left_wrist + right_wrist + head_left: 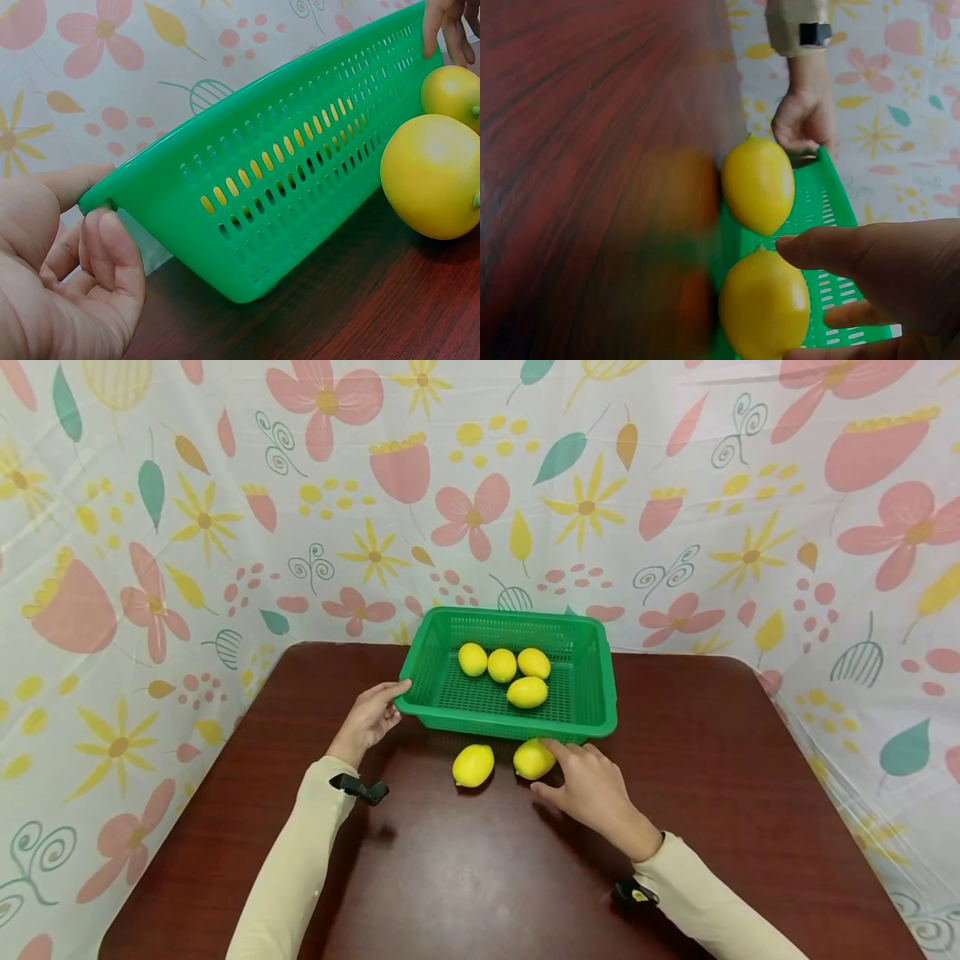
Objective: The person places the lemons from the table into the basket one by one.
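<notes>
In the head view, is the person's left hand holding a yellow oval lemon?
No, the left hand grips the rim of the green, rectangular, perforated plastic basket.

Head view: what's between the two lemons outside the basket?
Just a narrow strip of bare table between the left loose lemon and the right loose lemon; the head view shows the gap.

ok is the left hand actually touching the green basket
Touching. The left wrist view shows the left hand pinching the rim of the green basket, with fingers both above and beneath it.
</notes>
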`<state>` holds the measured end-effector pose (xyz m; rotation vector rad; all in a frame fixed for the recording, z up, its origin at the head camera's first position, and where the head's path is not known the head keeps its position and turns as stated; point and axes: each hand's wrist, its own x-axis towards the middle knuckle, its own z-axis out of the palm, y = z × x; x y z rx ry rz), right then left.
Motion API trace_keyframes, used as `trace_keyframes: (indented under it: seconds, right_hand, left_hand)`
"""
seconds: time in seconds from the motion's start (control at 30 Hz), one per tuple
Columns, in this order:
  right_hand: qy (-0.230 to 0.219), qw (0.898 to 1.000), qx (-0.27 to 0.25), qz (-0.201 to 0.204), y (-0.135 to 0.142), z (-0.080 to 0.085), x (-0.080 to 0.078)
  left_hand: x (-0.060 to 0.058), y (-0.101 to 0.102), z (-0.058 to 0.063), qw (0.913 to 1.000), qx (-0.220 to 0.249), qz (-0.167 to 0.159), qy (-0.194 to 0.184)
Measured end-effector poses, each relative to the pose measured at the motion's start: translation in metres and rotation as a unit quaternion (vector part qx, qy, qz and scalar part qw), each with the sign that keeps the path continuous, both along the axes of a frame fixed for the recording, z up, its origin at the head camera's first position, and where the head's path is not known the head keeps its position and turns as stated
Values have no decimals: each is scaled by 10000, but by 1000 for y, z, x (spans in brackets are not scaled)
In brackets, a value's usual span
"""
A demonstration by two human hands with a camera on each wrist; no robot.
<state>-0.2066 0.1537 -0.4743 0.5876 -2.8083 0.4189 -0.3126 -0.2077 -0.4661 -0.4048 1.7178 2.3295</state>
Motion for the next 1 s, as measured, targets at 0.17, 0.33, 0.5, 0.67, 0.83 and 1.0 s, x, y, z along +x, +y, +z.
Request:
trace_keyframes:
  seconds: [0.17, 0.33, 0.5, 0.67, 0.83, 1.0]
  right_hand:
    - [40, 9997, 219, -90, -2, -4, -4]
    - [10, 9993, 343, -162, -4, -8, -8]
    - [103, 9989, 442, -139, -7, -14, -13]
    - [252, 9985, 479, -90, -10, -19, -16]
    - [347, 9985, 413, -90, -12, -23, -17]
    - [370, 9988, 309, -85, -13, -26, -19]
  left_hand:
    - [-1, 0, 0, 10000, -76, -24, -6]
    - [-1, 2, 0, 9999, -125, 13, -24]
    - [-2, 0, -1, 10000, -42, 7, -42]
    - [-2, 0, -1, 10000, -23, -11, -31]
    - [-2, 0, -1, 9999, -97, -14, -45]
    - [-2, 0, -1, 9999, -129, -26, -44]
